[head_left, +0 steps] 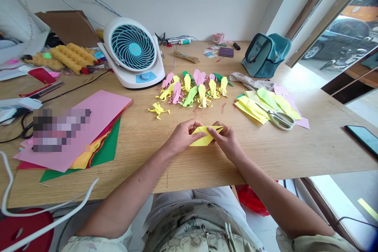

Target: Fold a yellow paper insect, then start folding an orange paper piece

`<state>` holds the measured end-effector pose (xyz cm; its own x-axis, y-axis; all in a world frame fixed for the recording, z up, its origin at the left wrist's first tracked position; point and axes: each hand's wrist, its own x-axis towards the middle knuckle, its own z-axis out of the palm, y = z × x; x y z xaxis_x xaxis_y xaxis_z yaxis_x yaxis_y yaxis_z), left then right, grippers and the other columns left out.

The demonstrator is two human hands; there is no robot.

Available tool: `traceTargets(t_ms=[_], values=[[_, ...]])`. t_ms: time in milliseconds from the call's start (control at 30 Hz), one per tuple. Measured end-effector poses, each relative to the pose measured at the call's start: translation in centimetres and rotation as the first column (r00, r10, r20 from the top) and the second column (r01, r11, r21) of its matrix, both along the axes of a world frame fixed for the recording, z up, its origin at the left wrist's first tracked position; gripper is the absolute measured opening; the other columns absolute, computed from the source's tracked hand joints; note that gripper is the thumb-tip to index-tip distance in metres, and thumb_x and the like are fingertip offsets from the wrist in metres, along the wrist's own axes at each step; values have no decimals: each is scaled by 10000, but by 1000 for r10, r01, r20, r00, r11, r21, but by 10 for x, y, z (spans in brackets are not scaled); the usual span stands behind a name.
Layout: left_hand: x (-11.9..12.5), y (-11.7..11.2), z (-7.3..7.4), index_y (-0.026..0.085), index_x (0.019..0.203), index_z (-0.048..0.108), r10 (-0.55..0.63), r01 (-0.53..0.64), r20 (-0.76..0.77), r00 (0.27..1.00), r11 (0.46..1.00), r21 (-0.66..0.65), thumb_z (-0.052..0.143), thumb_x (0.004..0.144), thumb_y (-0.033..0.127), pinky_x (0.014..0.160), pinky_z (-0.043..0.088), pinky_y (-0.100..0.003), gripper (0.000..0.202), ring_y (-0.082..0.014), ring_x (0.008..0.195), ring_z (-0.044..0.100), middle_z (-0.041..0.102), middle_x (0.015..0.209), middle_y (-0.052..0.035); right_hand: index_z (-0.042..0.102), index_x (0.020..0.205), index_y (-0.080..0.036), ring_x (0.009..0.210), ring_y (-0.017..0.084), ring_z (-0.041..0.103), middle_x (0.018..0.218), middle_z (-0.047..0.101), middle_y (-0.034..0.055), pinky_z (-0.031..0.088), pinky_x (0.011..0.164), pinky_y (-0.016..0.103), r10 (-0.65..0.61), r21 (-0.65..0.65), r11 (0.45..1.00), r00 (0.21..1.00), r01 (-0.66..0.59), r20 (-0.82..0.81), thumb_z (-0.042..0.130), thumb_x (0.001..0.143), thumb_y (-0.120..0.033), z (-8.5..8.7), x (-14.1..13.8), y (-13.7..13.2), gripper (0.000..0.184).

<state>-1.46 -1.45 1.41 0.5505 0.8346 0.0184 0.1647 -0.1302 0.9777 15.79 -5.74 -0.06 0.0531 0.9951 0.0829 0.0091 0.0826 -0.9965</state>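
Note:
A folded piece of yellow paper [201,140] is held between my two hands just above the wooden table [141,134]. My left hand [185,136] grips its left side, thumb lying across the front. On the right, my right hand [226,138] pinches the other end with thumb and fingers. Beyond them stands a cluster of folded paper figures [191,91] in yellow, pink and green. One yellow paper figure [158,110] lies apart, nearer to my left hand. White-handled scissors [282,120] rest on cut pieces of yellow paper [251,108] at the right.
Stacked coloured paper sheets [100,106] lie at the left. Behind them stands a white fan [134,53]. A teal bag [265,55] and a grey cloth [251,82] are at the back right. A phone [363,138] lies by the right edge; a white cable [65,226] crosses the lower left.

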Motion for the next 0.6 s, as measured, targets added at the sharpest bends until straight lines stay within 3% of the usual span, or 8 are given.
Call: traceTargets(t_ms=[200,333,500,600], values=[[-5,1,4,182,968,529,-62,62,-7,998,998,27,719,772,339,581,403,-195,315,-103,654,563,610,755,33,584,700,-182,537,122,563,603,605,-13,465,511,240,58,-46,997,998,-60,-33,712,764,-569,2,2,-4,412],[-12,-1,9,200,1021,486,-188,191,-103,977,981,19,669,798,293,547,352,-194,302,-94,606,503,574,719,52,594,872,-189,611,120,553,702,605,-18,421,545,230,72,-49,996,997,-71,33,736,762,-513,2,8,-14,370],[-8,-9,8,209,1002,511,-246,299,-283,927,941,160,645,796,231,613,371,-221,247,-113,663,507,546,730,59,529,1020,-218,618,126,499,693,546,-40,364,549,237,73,6,997,952,-78,298,605,891,-404,-2,14,-43,238],[-2,-14,3,210,1032,532,-193,335,-417,888,893,300,652,804,208,681,412,-250,257,-140,746,560,582,807,35,543,977,-222,676,142,538,745,609,-20,404,665,273,11,67,996,826,-60,563,535,928,-322,-5,15,-56,112]])
